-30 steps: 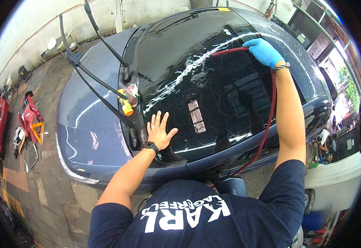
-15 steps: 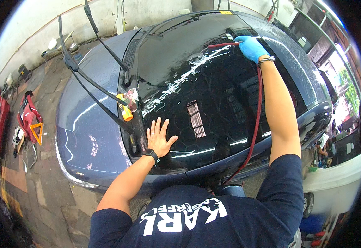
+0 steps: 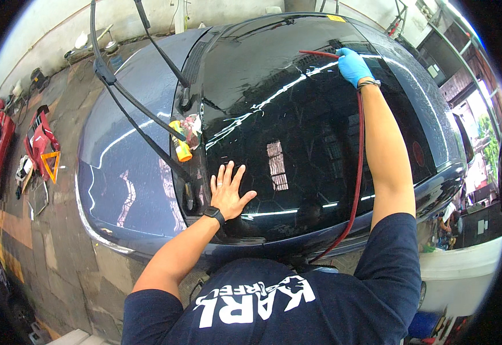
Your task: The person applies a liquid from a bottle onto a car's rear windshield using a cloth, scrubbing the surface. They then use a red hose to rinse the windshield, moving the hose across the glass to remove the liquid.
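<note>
My right hand (image 3: 353, 66), in a blue glove, is closed around a thin red hose (image 3: 359, 167) over the far right part of a dark car windshield (image 3: 303, 121). The hose's free end points left across the glass, and the rest hangs down past the near edge of the car. Bare, with fingers spread, my left hand (image 3: 228, 190) rests flat on the windshield's near left corner. Water streaks run over the glass. Beside the lower windshield edge lies a yellow-orange bottle (image 3: 180, 141) next to a crumpled pinkish wrapper (image 3: 192, 127).
Two raised wiper arms (image 3: 142, 135) stand up from the cowl at the left. The wet blue hood (image 3: 119, 172) extends leftward. On the floor beyond are red car parts (image 3: 43, 138) and an orange warning triangle (image 3: 51, 165). Another person (image 3: 447, 221) is at the far right.
The view has shifted slightly, moving the car a little right in the picture. The water on the glass has thinned to a narrower streak. Both hands keep nearly the same places.
</note>
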`<action>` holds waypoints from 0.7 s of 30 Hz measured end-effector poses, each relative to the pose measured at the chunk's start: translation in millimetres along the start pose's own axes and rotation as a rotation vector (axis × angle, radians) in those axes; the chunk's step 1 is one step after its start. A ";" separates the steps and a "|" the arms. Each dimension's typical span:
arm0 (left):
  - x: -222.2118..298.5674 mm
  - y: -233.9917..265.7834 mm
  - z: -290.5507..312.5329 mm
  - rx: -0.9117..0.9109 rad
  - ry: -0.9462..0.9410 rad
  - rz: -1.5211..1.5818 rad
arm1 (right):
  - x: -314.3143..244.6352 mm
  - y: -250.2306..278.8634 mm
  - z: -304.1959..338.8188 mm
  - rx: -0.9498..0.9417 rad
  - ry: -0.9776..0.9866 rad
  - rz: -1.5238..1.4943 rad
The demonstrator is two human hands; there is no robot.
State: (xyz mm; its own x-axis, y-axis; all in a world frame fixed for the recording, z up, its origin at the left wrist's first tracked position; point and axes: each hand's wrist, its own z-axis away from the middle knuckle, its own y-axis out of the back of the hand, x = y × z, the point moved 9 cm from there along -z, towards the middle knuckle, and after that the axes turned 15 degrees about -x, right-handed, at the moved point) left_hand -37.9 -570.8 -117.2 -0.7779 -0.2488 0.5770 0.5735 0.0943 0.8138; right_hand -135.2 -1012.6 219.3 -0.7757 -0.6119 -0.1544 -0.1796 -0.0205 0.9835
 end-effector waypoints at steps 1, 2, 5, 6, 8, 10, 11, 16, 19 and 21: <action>-0.6 0.3 0.3 -0.001 0.003 -0.002 | -3.6 -2.8 -1.9 -0.002 0.013 0.001; 0.3 0.7 -0.5 -0.004 0.000 -0.001 | -0.9 -4.5 -5.1 -0.001 0.021 0.003; 2.3 1.8 -1.1 -0.003 -0.009 0.001 | 7.7 -8.2 -12.2 -0.003 0.019 0.006; 2.6 2.1 -0.8 0.003 -0.014 0.003 | 9.0 -8.3 -13.6 -0.005 0.014 0.006; 2.4 2.2 0.1 0.017 -0.020 0.002 | 11.5 -8.3 -13.4 -0.001 0.005 0.016; 2.1 1.5 0.6 0.031 -0.024 -0.004 | 13.8 -5.9 -11.7 -0.006 0.002 0.040; 1.8 1.3 0.6 0.031 -0.023 -0.005 | 15.0 -2.7 -10.2 -0.012 0.004 0.058; 2.1 -0.1 -0.2 0.020 -0.013 -0.019 | 28.9 11.5 -0.8 -0.049 0.012 0.131; -1.0 -0.1 0.0 0.004 0.006 -0.005 | 29.4 21.6 10.3 -0.046 0.007 0.129; -0.8 -0.8 0.0 0.010 0.006 -0.007 | 37.6 24.8 15.0 -0.060 0.001 0.125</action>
State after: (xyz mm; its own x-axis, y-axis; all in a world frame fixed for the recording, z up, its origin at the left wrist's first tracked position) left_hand -37.7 -570.6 -118.4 -0.7802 -0.2555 0.5709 0.5653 0.1026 0.8185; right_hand -177.9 -1024.3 236.5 -0.7894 -0.6132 -0.0306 -0.0453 0.0084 0.9989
